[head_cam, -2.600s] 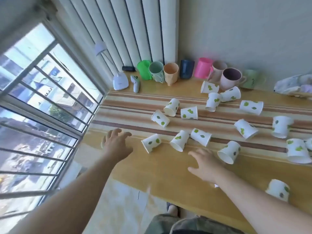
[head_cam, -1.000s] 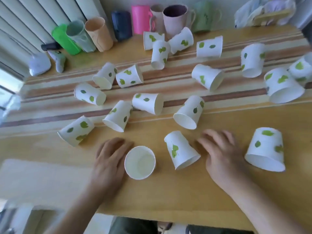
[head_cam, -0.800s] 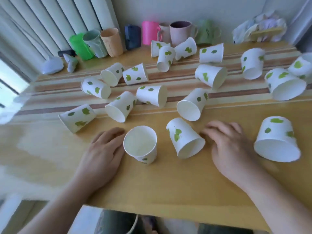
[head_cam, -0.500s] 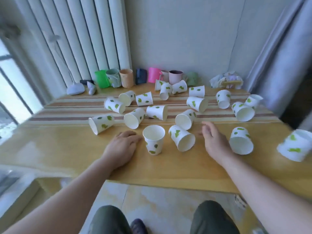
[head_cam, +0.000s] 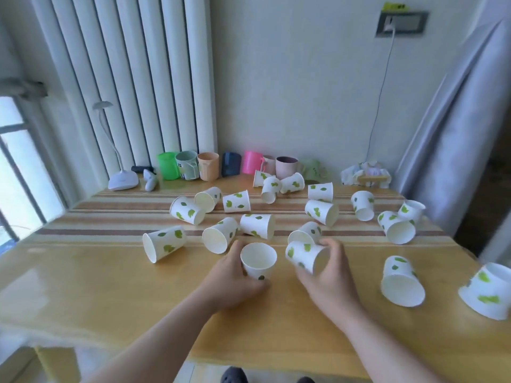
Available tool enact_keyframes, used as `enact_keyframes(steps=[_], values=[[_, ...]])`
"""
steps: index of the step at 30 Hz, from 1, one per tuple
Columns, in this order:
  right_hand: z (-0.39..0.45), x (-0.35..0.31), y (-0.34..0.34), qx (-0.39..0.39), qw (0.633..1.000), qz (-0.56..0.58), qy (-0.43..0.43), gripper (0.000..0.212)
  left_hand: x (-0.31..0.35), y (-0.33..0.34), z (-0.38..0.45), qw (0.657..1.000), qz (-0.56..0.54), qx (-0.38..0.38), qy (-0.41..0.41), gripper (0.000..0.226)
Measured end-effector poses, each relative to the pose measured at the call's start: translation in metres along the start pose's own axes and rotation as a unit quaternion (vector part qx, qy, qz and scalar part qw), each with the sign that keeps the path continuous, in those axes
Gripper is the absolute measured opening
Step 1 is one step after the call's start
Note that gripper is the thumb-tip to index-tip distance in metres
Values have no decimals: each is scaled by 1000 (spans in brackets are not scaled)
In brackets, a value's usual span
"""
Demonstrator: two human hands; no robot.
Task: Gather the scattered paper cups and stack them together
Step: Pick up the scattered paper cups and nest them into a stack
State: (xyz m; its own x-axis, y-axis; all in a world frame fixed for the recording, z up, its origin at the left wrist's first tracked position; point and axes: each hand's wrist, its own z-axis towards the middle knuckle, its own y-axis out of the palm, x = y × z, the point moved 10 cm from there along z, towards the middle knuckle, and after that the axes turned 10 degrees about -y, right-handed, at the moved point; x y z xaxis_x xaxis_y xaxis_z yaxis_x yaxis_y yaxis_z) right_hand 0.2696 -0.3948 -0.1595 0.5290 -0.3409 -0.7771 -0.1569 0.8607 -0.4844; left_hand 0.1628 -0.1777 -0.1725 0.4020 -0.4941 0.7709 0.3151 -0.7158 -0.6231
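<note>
Several white paper cups with green leaf prints lie scattered on the wooden table [head_cam: 83, 286]. My left hand [head_cam: 235, 277] grips an upright cup [head_cam: 258, 259] near the table's middle front, its mouth facing up. Right beside it my right hand [head_cam: 329, 275] holds a tipped cup [head_cam: 304, 255], lifted slightly with its mouth toward me. More cups lie on their sides: one at the left [head_cam: 163, 243], two close behind the hands [head_cam: 219, 234] [head_cam: 257, 225], and two at the front right [head_cam: 401, 281] [head_cam: 488, 290].
A row of coloured plastic mugs [head_cam: 208, 166] stands against the back wall. A small white desk lamp [head_cam: 121, 181] sits at the back left, a crumpled bundle [head_cam: 365, 175] at the back right. A grey curtain [head_cam: 453, 134] hangs on the right. The table's front edge is near my body.
My left hand has closed around the upright cup it lay beside. My right hand has picked up the tipped cup next to it. The camera has tilted up.
</note>
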Motion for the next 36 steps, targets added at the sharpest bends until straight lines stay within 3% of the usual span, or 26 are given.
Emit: enact_keyframes(steps=[3, 6, 10, 13, 15, 16, 18, 19, 20, 23, 26, 30, 33, 36], values=[[22, -7, -40, 92, 983, 156, 35, 52, 19, 11, 16, 998, -48, 18, 22, 64], [48, -20, -49, 86, 971, 220, 30, 42, 38, 25, 29, 997, -52, 35, 47, 65], [67, -39, -24, -37, 995, 97, -3, 78, 46, 34, 41, 994, -32, 75, 74, 73], [71, -45, 10, -183, 981, -43, -51, 87, 43, 34, 43, 991, -24, 94, 89, 71], [73, -39, 19, -222, 972, -34, -62, 86, 38, 33, 46, 990, -28, 105, 90, 69], [77, -36, 15, -199, 978, 22, -51, 77, 34, 32, 49, 990, -39, 105, 81, 67], [93, -15, -5, -82, 988, 130, -1, 55, 28, 31, 52, 991, -62, 102, 65, 63], [100, -3, -13, -41, 993, 113, 4, 54, 27, 31, 52, 990, -70, 101, 63, 62], [106, 5, -13, -46, 998, 48, -6, 61, 26, 30, 53, 990, -76, 101, 61, 62], [101, 26, 26, -214, 958, -184, -44, 89, 24, 31, 54, 989, -87, 103, 57, 62], [94, 34, 48, -272, 932, -224, -82, 92, 27, 31, 53, 989, -86, 101, 64, 60], [102, 36, 37, -157, 966, -172, -113, 66, 27, 30, 51, 988, -96, 105, 65, 59], [103, 44, 17, -31, 991, -92, -95, 63, 28, 30, 51, 987, -98, 110, 65, 61], [103, 49, 6, 66, 986, 154, 7, 55, 28, 30, 53, 987, -93, 112, 65, 60]])
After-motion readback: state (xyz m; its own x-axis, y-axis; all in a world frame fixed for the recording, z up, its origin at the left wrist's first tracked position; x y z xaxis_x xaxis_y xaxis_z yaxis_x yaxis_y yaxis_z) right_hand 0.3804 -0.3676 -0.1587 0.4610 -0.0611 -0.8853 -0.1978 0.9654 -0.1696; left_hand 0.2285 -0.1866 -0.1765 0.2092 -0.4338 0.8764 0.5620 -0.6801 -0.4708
